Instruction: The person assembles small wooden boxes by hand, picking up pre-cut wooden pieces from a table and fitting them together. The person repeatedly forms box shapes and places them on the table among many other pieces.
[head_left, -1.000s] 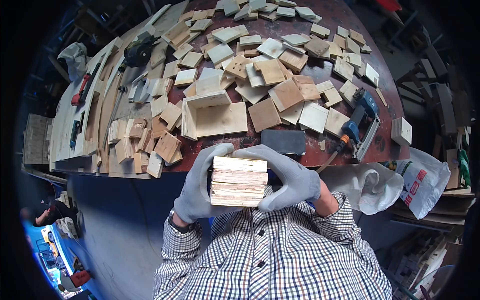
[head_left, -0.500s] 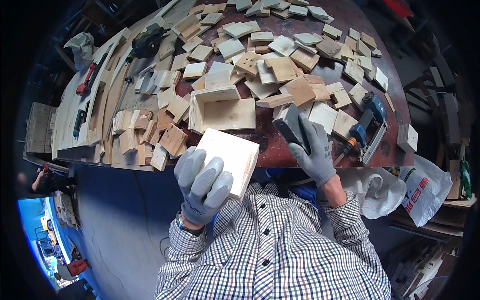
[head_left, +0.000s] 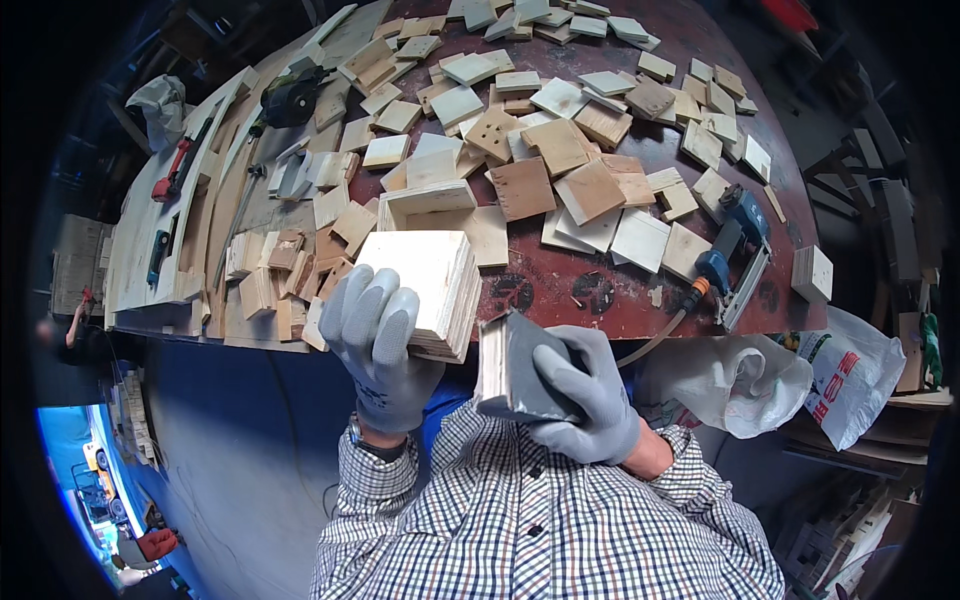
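Note:
My left hand point(head_left: 375, 345), in a grey glove, is closed around a thick, pale wooden block point(head_left: 420, 280). The block's layered side faces right, and its flat face points up. In my gloved right hand point(head_left: 595, 400) is a sanding block point(head_left: 530, 365), wood wrapped in dark abrasive sheet. The thumb presses on its dark face. A small gap separates the two blocks, both held in front of my chest at the table's near edge. Just behind the wooden block, an open-topped wooden box point(head_left: 430, 200) stands partly hidden.
Many loose wooden squares point(head_left: 560, 145) cover the dark red table point(head_left: 560, 290). A blue air nailer point(head_left: 735, 250) lies at the right, its hose hanging off the near edge. Long boards point(head_left: 190, 225) with a red-handled tool point(head_left: 175, 165) lie left. White plastic bags point(head_left: 740, 385) sit below right.
My right hand has come down and left with the sanding block, turning it toward the wooden block. My left hand has shifted slightly up and left, and the wooden block has turned.

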